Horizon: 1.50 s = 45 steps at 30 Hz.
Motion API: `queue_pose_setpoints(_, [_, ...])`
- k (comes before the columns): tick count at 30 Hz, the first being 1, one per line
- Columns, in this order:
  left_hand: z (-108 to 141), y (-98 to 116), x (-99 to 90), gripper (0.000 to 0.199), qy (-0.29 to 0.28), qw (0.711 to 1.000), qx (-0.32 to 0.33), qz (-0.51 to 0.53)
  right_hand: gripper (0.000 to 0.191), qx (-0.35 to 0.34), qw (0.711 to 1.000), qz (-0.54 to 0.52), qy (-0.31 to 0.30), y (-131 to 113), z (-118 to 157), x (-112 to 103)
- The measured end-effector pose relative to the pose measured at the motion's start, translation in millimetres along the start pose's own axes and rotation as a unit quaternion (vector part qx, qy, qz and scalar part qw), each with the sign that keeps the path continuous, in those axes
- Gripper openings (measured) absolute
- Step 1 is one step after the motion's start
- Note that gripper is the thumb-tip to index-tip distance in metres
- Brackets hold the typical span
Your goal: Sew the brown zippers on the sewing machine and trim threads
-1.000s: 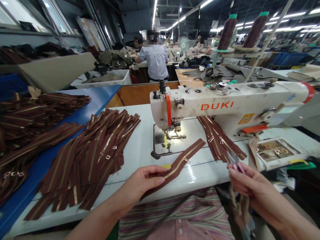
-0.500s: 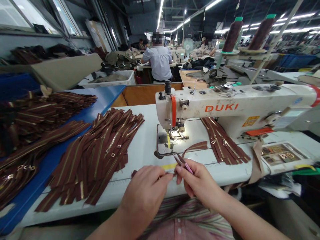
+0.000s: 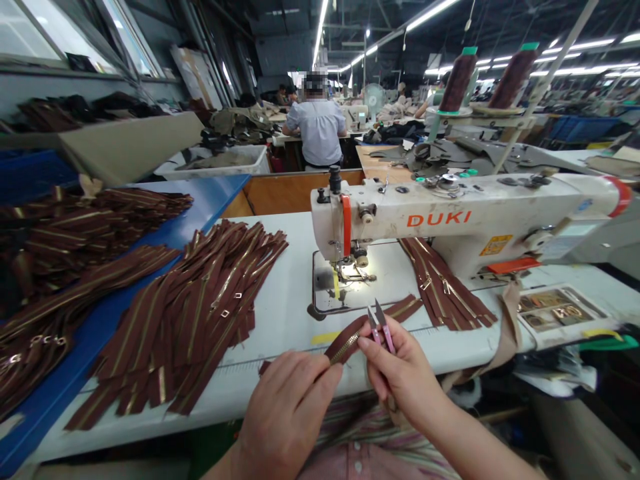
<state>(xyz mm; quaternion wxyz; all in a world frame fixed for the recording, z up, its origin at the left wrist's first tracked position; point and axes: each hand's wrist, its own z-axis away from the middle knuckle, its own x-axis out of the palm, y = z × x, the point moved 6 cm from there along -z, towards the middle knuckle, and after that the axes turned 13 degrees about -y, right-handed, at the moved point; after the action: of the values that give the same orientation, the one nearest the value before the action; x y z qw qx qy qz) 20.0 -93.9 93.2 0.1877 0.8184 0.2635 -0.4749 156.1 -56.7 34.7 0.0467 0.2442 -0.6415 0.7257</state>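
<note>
A brown zipper strip (image 3: 349,345) with metal teeth stretches between my hands, and its far end lies near the sewing machine's plate. My left hand (image 3: 295,403) is closed on the strip, knuckles up, in front of the table edge. In my right hand (image 3: 395,360) are small thread snips (image 3: 383,330) with pink handles; their blades point up and stand apart. The thumb of that hand also presses at the zipper strip. Just beyond is the needle area of the white sewing machine (image 3: 380,213).
A large pile of brown zippers (image 3: 200,307) lies left of my hands, with more on the blue table (image 3: 220,193). Several zippers (image 3: 445,287) rest under the machine arm. A parts tray (image 3: 565,313) sits at the right. Ahead, a person (image 3: 317,127) sits facing away.
More of the zipper strip and its teeth now show between my hands. The snips have turned more upright, with their blades wider apart. The view has shifted slightly.
</note>
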Motion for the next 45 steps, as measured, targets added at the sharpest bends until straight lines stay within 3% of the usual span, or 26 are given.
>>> queue_pose_setpoints(6, [0.1, -3.4, 2.8, 0.018, 0.004, 0.999, -0.029, 0.039, 0.036, 0.003, 1.0, 0.016, 0.001, 3.1, 1.2, -2.2])
queue_pose_setpoints(10, [-3.8, -18.7, 7.3, 0.017, -0.017, 0.969, -0.138, 0.203, 0.036, 0.015, 0.997, 0.069, -0.027, 0.0, 4.7, -3.6])
queue_pose_setpoints(12, [-4.2, -28.4, 17.4, 0.016, -0.071, 0.913, -0.222, 0.335, 0.032, 0.032, 0.992, 0.109, -0.048, -1.9, 6.7, -5.4])
queue_pose_setpoints(13, [-2.8, -31.5, 24.6, 0.015, -0.105, 0.87, -0.266, 0.402, 0.029, 0.038, 0.989, 0.134, -0.059, -3.2, 7.6, -6.4])
queue_pose_setpoints(15, [3.1, -33.2, 39.0, 0.014, -0.161, 0.764, -0.341, 0.524, 0.028, 0.045, 0.981, 0.169, -0.081, -5.2, 9.2, -8.3])
queue_pose_setpoints(18, [14.1, -28.9, 55.1, 0.018, -0.184, 0.615, -0.403, 0.652, 0.035, 0.074, 0.978, 0.16, -0.108, -2.0, 10.9, -9.6])
queue_pose_setpoints(19, [17.1, -27.0, 58.7, 0.02, -0.182, 0.583, -0.409, 0.678, 0.036, 0.087, 0.978, 0.148, -0.114, 0.3, 11.3, -9.6])
queue_pose_setpoints(21, [21.6, -23.8, 63.7, 0.021, -0.179, 0.545, -0.409, 0.709, 0.039, 0.107, 0.979, 0.13, -0.118, 4.2, 11.9, -9.5])
queue_pose_setpoints(24, [25.3, -21.5, 66.8, 0.021, -0.177, 0.525, -0.408, 0.726, 0.041, 0.121, 0.98, 0.113, -0.114, 7.1, 12.1, -9.1])
queue_pose_setpoints(30, [27.4, -21.7, 69.0, 0.024, -0.168, 0.516, -0.413, 0.731, 0.042, 0.13, 0.982, 0.104, -0.093, 8.7, 11.3, -7.8])
queue_pose_setpoints(35, [30.5, -22.5, 70.9, 0.022, -0.154, 0.505, -0.426, 0.735, 0.031, 0.04, 0.98, 0.197, 0.008, -8.1, 22.9, -15.5])
queue_pose_setpoints(37, [30.5, -22.1, 70.6, 0.023, -0.153, 0.5, -0.43, 0.736, 0.031, 0.024, 0.973, 0.23, 0.015, -15.7, 33.2, -13.7])
queue_pose_setpoints(41, [29.3, -18.6, 70.4, 0.022, -0.163, 0.479, -0.418, 0.754, 0.047, 0.134, 0.975, 0.161, -0.069, -6.9, 50.7, -2.4])
queue_pose_setpoints(45, [28.0, -16.0, 70.8, 0.022, -0.16, 0.461, -0.397, 0.777, 0.049, 0.187, 0.972, 0.112, -0.085, 4.0, 56.3, -1.0])
